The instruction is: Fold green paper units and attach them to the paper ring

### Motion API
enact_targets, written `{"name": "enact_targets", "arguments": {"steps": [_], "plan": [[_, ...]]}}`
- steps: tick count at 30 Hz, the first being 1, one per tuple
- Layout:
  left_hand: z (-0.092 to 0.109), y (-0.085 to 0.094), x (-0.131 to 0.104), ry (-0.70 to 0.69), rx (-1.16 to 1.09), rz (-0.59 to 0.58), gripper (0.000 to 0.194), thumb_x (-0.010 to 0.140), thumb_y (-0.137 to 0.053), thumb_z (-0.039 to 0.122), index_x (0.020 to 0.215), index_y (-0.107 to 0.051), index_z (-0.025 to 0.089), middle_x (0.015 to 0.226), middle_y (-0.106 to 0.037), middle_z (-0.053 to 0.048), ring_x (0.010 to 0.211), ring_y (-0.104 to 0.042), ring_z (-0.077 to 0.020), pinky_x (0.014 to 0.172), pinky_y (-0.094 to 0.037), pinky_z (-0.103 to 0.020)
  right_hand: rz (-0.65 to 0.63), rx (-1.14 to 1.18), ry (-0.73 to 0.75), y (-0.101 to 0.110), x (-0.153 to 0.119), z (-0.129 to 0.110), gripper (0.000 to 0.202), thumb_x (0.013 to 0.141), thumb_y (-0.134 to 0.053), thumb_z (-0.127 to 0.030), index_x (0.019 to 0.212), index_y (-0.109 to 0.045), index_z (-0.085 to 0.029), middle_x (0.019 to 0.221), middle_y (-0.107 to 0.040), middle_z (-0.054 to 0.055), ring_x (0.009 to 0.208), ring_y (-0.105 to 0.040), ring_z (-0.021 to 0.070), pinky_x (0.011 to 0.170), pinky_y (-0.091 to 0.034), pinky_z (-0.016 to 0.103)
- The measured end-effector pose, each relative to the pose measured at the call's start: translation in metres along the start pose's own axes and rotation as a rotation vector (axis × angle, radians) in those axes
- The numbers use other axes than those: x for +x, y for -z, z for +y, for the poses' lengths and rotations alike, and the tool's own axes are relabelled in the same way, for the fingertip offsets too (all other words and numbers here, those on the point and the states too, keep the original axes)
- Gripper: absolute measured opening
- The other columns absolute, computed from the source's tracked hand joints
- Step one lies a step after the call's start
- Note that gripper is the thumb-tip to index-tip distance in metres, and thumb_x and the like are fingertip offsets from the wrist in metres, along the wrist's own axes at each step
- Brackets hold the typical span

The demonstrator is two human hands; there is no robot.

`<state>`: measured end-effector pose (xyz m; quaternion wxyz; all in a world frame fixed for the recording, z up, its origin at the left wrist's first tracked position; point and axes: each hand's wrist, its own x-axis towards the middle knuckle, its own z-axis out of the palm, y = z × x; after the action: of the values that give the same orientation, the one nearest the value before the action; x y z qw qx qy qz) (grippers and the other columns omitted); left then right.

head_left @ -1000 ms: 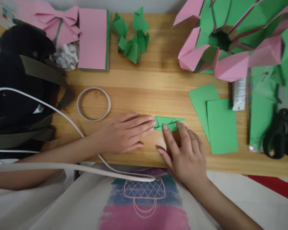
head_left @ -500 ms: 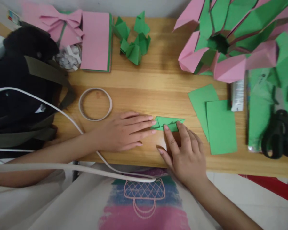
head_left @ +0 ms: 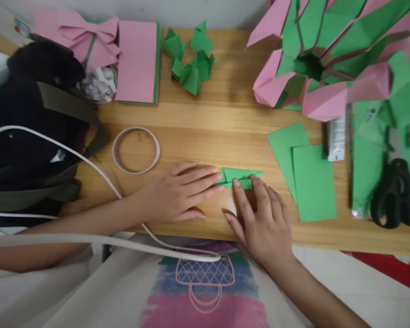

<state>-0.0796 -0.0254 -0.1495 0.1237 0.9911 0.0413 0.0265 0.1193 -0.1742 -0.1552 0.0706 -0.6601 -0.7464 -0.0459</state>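
A folded piece of green paper (head_left: 239, 174) lies flat on the wooden table, with creased triangular flaps showing along it. Fingertips of my left hand (head_left: 181, 191) press on its left end; that hand lies flat with the fingers stretched out. My right hand (head_left: 263, 218) rests its index and neighbouring fingertips on the paper's lower and right edge, fingers spread and the thumb apart on the table. Neither hand grasps the paper; both hold it down from above. Two flat green paper sheets (head_left: 314, 182) overlap to the right of my right hand.
A tape roll (head_left: 157, 150) lies left of centre. Folded green pieces (head_left: 191, 75) and a pink paper stack (head_left: 136, 61) sit behind. On the right are a pink-and-green paper construction (head_left: 328, 98), a white tube (head_left: 336, 139) and black scissors (head_left: 394, 191). A white cable (head_left: 99, 166) crosses my left forearm.
The view has shifted slightly. My left thumb and fingers have moved a little on the paper's left end; my right fingertips stay on the same edge.
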Motion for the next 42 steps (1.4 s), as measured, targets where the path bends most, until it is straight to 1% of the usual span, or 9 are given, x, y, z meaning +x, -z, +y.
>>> {"name": "enact_targets", "arguments": {"steps": [4,6,13,22,25,28,33,37,42], "plan": [[0.001,-0.001,0.0,0.011,-0.012,0.006,0.054,0.1,-0.039,0.049,0.138,-0.05,0.013,0.143,-0.054,-0.013,0.137,-0.044,-0.0251,0.117,-0.024,-0.042,-0.027,0.01,0.0,0.001,0.0,0.0,0.065,0.092,-0.054,-0.049,0.15,-0.035,-0.027,0.136,-0.051,0.02,0.122,-0.052,0.0327,0.096,-0.045,0.046],[0.001,-0.001,0.0,0.012,-0.012,0.006,0.055,0.1,-0.04,0.049,0.14,-0.049,0.012,0.144,-0.053,-0.014,0.137,-0.044,-0.0252,0.117,-0.024,-0.042,-0.033,0.01,0.002,0.001,0.001,0.0,0.064,0.092,-0.056,-0.048,0.149,-0.036,-0.031,0.137,-0.05,0.02,0.122,-0.052,0.0324,0.095,-0.045,0.046],[0.001,-0.001,0.001,0.012,-0.008,0.011,0.055,0.1,-0.039,0.049,0.139,-0.049,0.011,0.142,-0.055,-0.014,0.137,-0.044,-0.025,0.117,-0.024,-0.041,-0.022,-0.018,0.018,0.001,0.001,0.0,0.06,0.091,-0.057,-0.049,0.144,-0.046,-0.024,0.135,-0.049,0.023,0.12,-0.052,0.0331,0.094,-0.047,0.047],[0.002,-0.002,0.001,0.01,-0.006,0.017,0.055,0.1,-0.04,0.048,0.136,-0.052,0.009,0.142,-0.056,-0.014,0.136,-0.045,-0.0258,0.118,-0.023,-0.042,-0.026,-0.04,0.019,0.001,0.002,0.0,0.061,0.092,-0.054,-0.05,0.146,-0.043,-0.025,0.133,-0.054,0.021,0.118,-0.054,0.032,0.094,-0.045,0.046],[0.003,-0.002,0.001,0.011,-0.001,0.015,0.055,0.099,-0.041,0.048,0.134,-0.053,0.008,0.141,-0.056,-0.015,0.137,-0.045,-0.0262,0.118,-0.025,-0.043,-0.033,-0.05,0.024,0.001,0.002,0.001,0.06,0.091,-0.054,-0.05,0.145,-0.044,-0.024,0.133,-0.054,0.021,0.119,-0.054,0.0322,0.094,-0.045,0.045],[0.0,0.001,0.002,0.012,0.01,0.015,0.051,0.099,-0.045,0.044,0.135,-0.053,0.009,0.14,-0.057,-0.014,0.136,-0.047,-0.0244,0.117,-0.029,-0.039,-0.033,-0.045,0.023,0.001,0.002,0.001,0.058,0.091,-0.055,-0.05,0.143,-0.047,-0.025,0.132,-0.056,0.019,0.119,-0.054,0.0316,0.095,-0.045,0.045],[-0.012,0.006,0.003,-0.082,0.047,0.033,0.042,0.099,-0.048,0.039,0.128,-0.06,0.011,0.138,-0.059,-0.012,0.133,-0.051,-0.0212,0.114,-0.037,-0.033,-0.025,-0.039,0.029,0.001,0.002,0.001,0.055,0.091,-0.056,-0.049,0.139,-0.053,-0.023,0.133,-0.054,0.022,0.119,-0.053,0.0321,0.094,-0.045,0.045],[-0.021,0.007,0.003,-0.142,0.018,0.101,0.037,0.099,-0.049,0.035,0.121,-0.063,0.009,0.133,-0.063,-0.014,0.126,-0.057,-0.0214,0.108,-0.045,-0.034,-0.044,-0.039,0.034,0.002,0.003,0.001,0.054,0.091,-0.055,-0.05,0.139,-0.053,-0.025,0.132,-0.056,0.02,0.117,-0.054,0.0312,0.094,-0.045,0.044],[-0.021,0.007,0.005,-0.12,-0.037,0.127,0.04,0.097,-0.049,0.036,0.127,-0.058,0.01,0.132,-0.063,-0.015,0.128,-0.056,-0.0228,0.107,-0.046,-0.036,-0.053,-0.017,0.026,0.002,0.003,0.002,0.052,0.093,-0.052,-0.048,0.14,-0.053,-0.025,0.132,-0.057,0.02,0.117,-0.053,0.0311,0.096,-0.043,0.045]]}}
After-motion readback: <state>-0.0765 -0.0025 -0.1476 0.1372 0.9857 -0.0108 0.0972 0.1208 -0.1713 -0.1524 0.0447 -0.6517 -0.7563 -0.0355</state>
